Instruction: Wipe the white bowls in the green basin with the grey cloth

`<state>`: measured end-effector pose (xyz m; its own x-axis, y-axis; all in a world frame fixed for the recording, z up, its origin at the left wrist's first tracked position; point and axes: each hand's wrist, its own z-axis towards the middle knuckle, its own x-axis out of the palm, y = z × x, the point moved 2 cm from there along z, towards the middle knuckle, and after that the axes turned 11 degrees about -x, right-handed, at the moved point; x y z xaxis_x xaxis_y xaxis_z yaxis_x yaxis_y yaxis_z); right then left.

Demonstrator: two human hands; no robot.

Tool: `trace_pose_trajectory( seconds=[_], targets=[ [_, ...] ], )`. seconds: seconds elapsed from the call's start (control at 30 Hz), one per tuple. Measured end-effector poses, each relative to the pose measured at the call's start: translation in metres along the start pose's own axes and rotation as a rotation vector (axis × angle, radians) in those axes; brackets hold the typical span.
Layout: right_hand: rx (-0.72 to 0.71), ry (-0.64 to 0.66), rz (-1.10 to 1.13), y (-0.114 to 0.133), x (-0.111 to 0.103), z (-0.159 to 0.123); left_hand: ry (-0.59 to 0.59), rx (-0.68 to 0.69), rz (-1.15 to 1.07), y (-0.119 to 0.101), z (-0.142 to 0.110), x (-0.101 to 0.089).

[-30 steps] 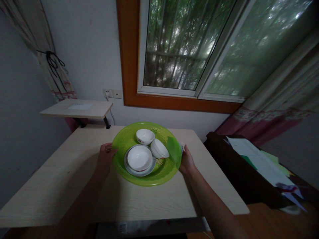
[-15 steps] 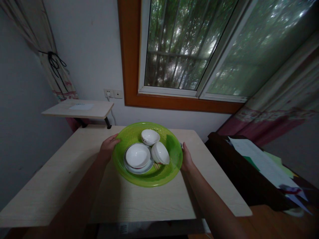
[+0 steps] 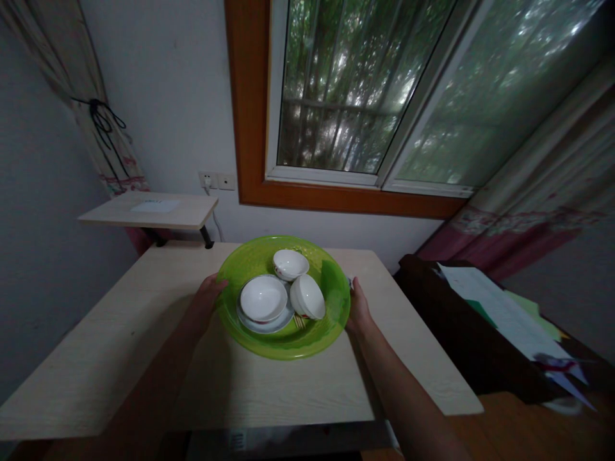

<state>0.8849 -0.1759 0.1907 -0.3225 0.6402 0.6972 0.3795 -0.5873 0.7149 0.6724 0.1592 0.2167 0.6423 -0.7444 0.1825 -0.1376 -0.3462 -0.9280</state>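
Note:
A round green plastic basin point(image 3: 288, 342) sits on the light wooden table point(image 3: 120, 346). Inside it are three white bowls: one point(image 3: 263, 298) resting on a plate point(image 3: 283, 319), one point(image 3: 290, 263) at the back, and one point(image 3: 307, 296) tipped on its side. My left hand point(image 3: 207, 293) grips the basin's left rim. My right hand point(image 3: 358, 306) grips the right rim. Both hands have fingers curled around the edge.
A small raised shelf point(image 3: 148, 211) with a paper on it stands at the table's back left. A dark cabinet point(image 3: 461, 339) with papers stands to the right. A window point(image 3: 346, 89) and curtains point(image 3: 538, 211) are behind; a wall socket point(image 3: 216, 180) sits low.
The basin shifted slightly away from me on the table, and the bowls slid a little inside it. Both hands stayed on the rim.

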Motion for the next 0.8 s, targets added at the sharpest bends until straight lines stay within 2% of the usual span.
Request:
trace_pose_trajectory(
  seconds=[0.13,0.27,0.57,0.73,0.8],
  targets=[
    [-0.015,-0.030,0.031,0.002,-0.003,-0.009,-0.014,-0.094,0.043,0.013,-0.030,-0.009],
    [-0.034,-0.026,0.028,0.001,-0.006,-0.014,-0.010,-0.102,0.038,0.015,-0.041,-0.006],
    [-0.022,-0.043,0.011,-0.001,-0.004,-0.010,0.008,-0.039,0.108,0.006,-0.012,-0.001],
    [0.037,-0.013,0.001,-0.001,0.002,0.001,0.149,-0.038,0.088,-0.008,0.006,0.001],
    [0.051,0.010,-0.020,0.000,0.005,0.007,0.148,-0.020,0.064,-0.014,0.015,0.003]
  ],
)
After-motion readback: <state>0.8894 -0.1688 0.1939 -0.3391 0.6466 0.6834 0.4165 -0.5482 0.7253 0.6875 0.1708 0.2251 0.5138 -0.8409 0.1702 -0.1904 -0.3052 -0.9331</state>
